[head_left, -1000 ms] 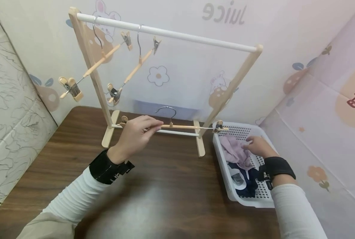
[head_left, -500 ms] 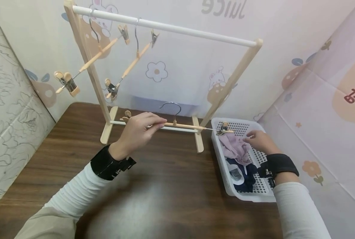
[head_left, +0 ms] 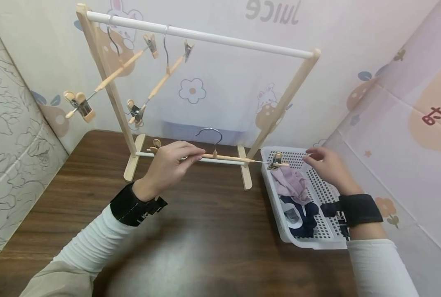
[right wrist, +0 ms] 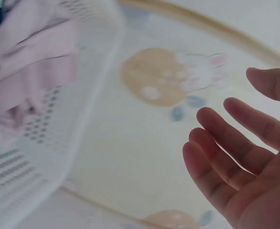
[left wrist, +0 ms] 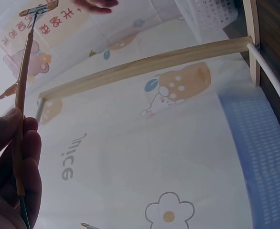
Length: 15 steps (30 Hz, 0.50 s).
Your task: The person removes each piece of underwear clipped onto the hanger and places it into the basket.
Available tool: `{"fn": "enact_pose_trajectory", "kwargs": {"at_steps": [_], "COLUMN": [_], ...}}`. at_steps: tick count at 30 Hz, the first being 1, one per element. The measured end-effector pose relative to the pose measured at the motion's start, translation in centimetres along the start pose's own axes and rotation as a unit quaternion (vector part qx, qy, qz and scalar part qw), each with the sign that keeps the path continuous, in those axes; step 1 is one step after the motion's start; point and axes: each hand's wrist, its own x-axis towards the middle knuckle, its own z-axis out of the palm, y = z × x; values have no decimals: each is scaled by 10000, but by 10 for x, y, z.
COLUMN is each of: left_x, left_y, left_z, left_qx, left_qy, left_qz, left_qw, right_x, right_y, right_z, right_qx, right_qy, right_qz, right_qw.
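Basket (head_left: 270,181) with pink cloth (head_left: 292,185) and navy garment (head_left: 306,216).

The right hand (right wrist: 245,162) is sitting at four o'clock with fingers loose, holding nothing. A pink cloth (right wrist: 27,71) is lying in the white basket (right wrist: 82,119) at ten o'clock.

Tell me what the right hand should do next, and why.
Probably pinch open the clip at the hanger's right end. The left hand holds the hanger level, the right hand hovers open and empty just beside that clip, and the pink cloth lies in the basket below.
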Motion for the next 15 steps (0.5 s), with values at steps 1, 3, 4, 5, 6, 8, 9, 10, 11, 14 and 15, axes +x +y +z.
{"fn": "enact_pose_trajectory", "kwargs": {"at_steps": [1, 3, 4, 5, 6, 8, 9, 10, 11, 14, 15], "left_x": [0, 0, 1, 1, 0, 0, -1, -1, -2, -3, -3], "left_y": [0, 1, 1, 1, 2, 2, 3, 3, 3, 4, 5], "left_z": [-1, -2, -3, -5, -5, -7, -7, -7, -6, -6, -6], "left_qx": [15, 54, 70, 88, 103, 96, 84, 70, 65, 43, 46], "left_qy": [9, 34, 52, 73, 91, 112, 112, 105, 90, 48, 39], "left_qz": [20, 48, 60, 72, 73, 62, 58, 59, 54, 51, 70], "left_qw": [10000, 10000, 9999, 9999, 9999, 9999, 9999, 9999, 9999, 10000, 10000], "right_x": [-2, -7, -9, -11, -14, -19, -22, -25, -28, -39, -41], "right_y": [-6, -18, -23, -28, -33, -45, -51, -58, -65, -85, -92], "right_z": [-3, -9, -11, -13, -15, -17, -17, -18, -18, -16, -15], "right_qx": [5, 50, 67, 98, 157, 347, 459, 623, 774, 1248, 1381], "right_qy": [165, 497, 664, 820, 948, 1117, 1187, 1230, 1255, 1128, 1064], "right_qz": [-107, -365, -492, -602, -690, -783, -803, -858, -911, -1322, -1549], "right_qw": [9998, 9981, 9966, 9948, 9930, 9901, 9886, 9867, 9849, 9768, 9724]}}
